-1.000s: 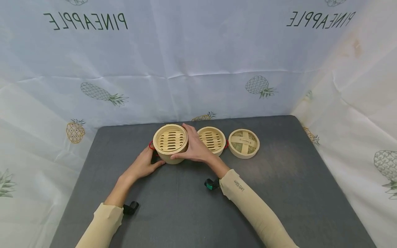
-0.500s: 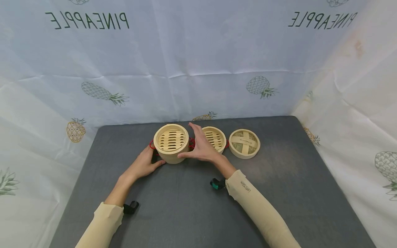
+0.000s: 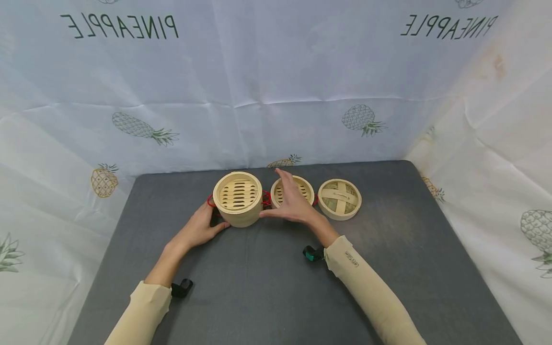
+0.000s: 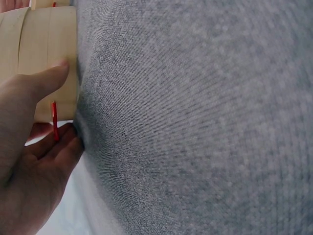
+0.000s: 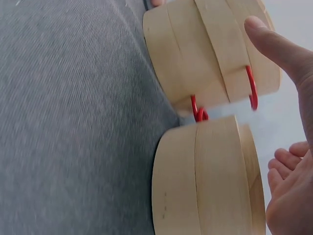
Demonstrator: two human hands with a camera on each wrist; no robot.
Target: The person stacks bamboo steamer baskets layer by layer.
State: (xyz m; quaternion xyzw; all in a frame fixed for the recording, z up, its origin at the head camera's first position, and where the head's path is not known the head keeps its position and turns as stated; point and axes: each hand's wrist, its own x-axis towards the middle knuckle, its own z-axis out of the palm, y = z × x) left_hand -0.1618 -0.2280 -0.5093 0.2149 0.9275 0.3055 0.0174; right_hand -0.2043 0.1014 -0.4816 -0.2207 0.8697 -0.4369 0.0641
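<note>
Two round bamboo steamer baskets (image 3: 238, 197) stand stacked at the back left of the table, slatted base showing inside the upper one. My left hand (image 3: 199, 227) grips the stack's lower left side, thumb on the front wall and fingers behind by a red handle (image 4: 55, 120). My right hand (image 3: 295, 203) hangs over a single bamboo steamer basket (image 3: 307, 188) just right of the stack, hiding part of it. Its thumb and fingers are spread apart and hold nothing. In the right wrist view, the single basket (image 5: 195, 181) lies below the stack (image 5: 195, 49).
A bamboo steamer lid (image 3: 339, 211) with crossed strips lies right of the single basket. Red handles (image 3: 266, 198) stick out between stack and single basket. A dark grey cloth covers the table (image 3: 258, 287). Behind hangs a white curtain (image 3: 258, 72) with pineapple prints.
My right hand has let go of the stack's upper basket and moved right, over the single basket. My left hand and the stack have stayed in place.
</note>
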